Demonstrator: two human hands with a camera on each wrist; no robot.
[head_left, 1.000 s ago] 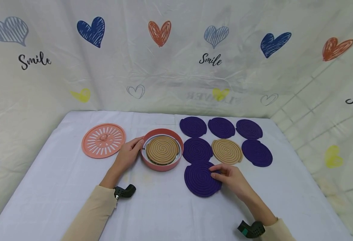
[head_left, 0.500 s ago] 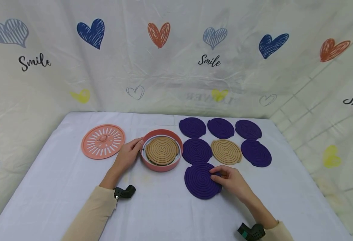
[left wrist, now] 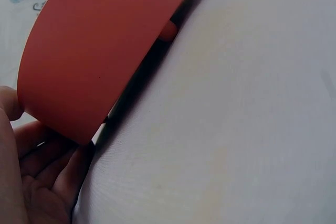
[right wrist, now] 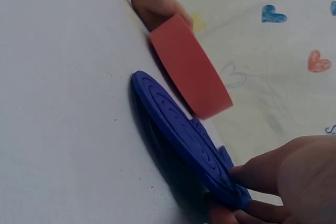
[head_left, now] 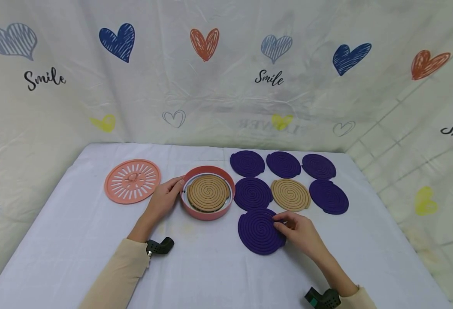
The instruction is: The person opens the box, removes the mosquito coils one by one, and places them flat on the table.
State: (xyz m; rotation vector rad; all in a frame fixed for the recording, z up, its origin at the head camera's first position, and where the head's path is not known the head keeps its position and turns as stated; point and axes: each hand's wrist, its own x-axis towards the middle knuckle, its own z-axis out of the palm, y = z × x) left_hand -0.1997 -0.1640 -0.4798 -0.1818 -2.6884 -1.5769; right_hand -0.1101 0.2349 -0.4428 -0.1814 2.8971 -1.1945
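A round red mosquito coil holder (head_left: 208,214) sits on the white table, a tan mosquito coil (head_left: 208,192) lying inside it. My left hand (head_left: 164,198) grips the holder's left side; in the left wrist view the thumb is at the wall (left wrist: 100,56) and the fingers reach below. With thumb and fingers, my right hand (head_left: 297,231) pinches the right edge of a purple mosquito coil (head_left: 260,234). The right wrist view shows this purple coil (right wrist: 181,135) tilted, a dark shadow beneath it. Part of its right edge is hidden by the fingers.
An orange slotted lid (head_left: 132,182) lies left of the holder. Several purple coils (head_left: 247,163) and another tan coil (head_left: 290,195) lie in rows at the back right. Behind the table hangs a pale curtain (head_left: 226,86) printed with hearts.
My right hand and the purple coil in it have shifted very slightly to the right. The left hand and the holder stay in place.
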